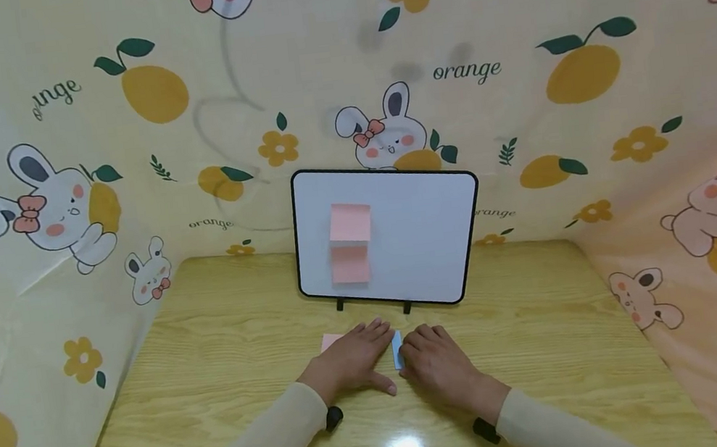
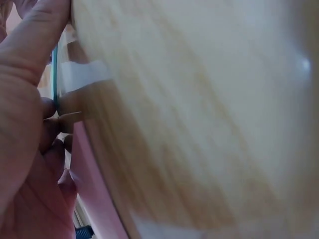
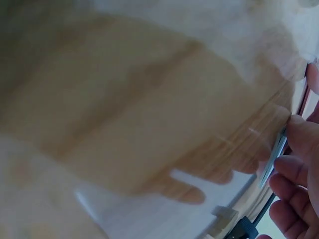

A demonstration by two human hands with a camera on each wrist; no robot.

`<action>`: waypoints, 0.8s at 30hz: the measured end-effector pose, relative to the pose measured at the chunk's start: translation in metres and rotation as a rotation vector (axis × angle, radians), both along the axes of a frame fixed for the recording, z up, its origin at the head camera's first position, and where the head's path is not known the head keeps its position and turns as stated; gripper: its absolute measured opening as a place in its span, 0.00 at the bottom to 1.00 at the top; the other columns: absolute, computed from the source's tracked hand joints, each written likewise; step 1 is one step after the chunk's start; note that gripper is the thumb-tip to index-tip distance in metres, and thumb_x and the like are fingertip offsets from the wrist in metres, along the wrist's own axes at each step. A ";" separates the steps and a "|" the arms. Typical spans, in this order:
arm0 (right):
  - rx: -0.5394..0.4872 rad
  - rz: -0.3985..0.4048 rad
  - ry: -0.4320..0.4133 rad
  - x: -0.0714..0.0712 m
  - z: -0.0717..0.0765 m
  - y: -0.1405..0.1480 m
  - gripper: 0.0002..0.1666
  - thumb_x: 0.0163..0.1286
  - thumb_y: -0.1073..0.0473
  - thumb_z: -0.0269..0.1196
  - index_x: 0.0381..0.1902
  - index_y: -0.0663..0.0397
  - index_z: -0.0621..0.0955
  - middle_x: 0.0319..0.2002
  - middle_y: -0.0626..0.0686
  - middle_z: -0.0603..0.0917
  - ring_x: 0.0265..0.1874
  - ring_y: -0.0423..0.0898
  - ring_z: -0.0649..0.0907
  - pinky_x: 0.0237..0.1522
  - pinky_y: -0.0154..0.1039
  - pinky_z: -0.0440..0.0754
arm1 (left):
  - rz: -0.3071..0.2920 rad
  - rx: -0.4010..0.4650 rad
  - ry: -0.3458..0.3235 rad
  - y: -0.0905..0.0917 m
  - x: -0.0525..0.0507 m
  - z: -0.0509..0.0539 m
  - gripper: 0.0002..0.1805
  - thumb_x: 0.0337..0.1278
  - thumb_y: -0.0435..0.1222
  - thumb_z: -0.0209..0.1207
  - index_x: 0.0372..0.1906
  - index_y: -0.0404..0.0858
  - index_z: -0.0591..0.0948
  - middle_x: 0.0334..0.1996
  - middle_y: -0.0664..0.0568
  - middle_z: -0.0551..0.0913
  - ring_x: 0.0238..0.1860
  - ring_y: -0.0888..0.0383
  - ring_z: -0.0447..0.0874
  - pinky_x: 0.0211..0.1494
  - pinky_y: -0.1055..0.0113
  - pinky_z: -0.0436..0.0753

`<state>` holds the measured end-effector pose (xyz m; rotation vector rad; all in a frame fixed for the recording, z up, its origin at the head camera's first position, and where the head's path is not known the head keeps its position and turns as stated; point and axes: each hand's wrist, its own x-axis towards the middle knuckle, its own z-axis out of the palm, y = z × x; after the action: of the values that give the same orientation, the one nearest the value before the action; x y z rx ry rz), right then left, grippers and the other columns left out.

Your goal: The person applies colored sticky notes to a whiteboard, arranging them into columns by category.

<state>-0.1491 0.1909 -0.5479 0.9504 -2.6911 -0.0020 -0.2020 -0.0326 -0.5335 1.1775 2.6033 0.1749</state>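
Observation:
On the table in front of the whiteboard lies a small blue sticky note pad (image 1: 397,350), partly hidden by my right hand (image 1: 442,368). Its curled fingers and thumb grip the pad's right edge; the right wrist view catches the blue pad (image 3: 273,157) edge-on beside the thumb. My left hand (image 1: 356,358) lies palm down just left of the blue pad, fingers extended. A pink sticky note pad (image 1: 329,341) peeks out from beneath that hand, and the left wrist view has the pink pad (image 2: 94,191) close under the fingers.
A whiteboard (image 1: 426,238) with a black frame stands tilted back on short black feet. Two pink sticky notes (image 1: 350,223) hang one above the other on its left half. Patterned cloth (image 1: 223,121) walls surround the wooden table (image 1: 218,384) at the back and sides.

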 end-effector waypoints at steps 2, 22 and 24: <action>0.008 -0.005 -0.006 -0.001 0.000 0.000 0.18 0.69 0.43 0.73 0.44 0.50 0.86 0.45 0.47 0.86 0.48 0.48 0.80 0.49 0.46 0.80 | 0.002 0.004 -0.008 0.000 0.000 -0.001 0.61 0.57 0.71 0.63 0.85 0.40 0.57 0.85 0.49 0.55 0.86 0.53 0.47 0.88 0.56 0.53; -0.004 -0.034 -0.032 -0.005 -0.001 -0.001 0.19 0.69 0.41 0.72 0.45 0.47 0.87 0.45 0.44 0.87 0.47 0.46 0.79 0.49 0.45 0.79 | 0.004 0.012 -0.028 -0.001 -0.002 -0.005 0.62 0.57 0.71 0.62 0.86 0.41 0.55 0.86 0.50 0.53 0.87 0.54 0.46 0.88 0.57 0.51; -0.023 -0.035 -0.045 -0.004 -0.001 0.000 0.18 0.69 0.42 0.72 0.45 0.48 0.87 0.46 0.45 0.88 0.48 0.46 0.80 0.50 0.45 0.79 | 0.006 0.011 -0.035 -0.001 -0.002 -0.004 0.61 0.57 0.71 0.63 0.86 0.41 0.55 0.86 0.50 0.53 0.87 0.54 0.46 0.89 0.57 0.50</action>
<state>-0.1535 0.1909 -0.5486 0.9070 -2.7426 0.0435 -0.2042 -0.0335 -0.5377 1.1596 2.5790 0.2098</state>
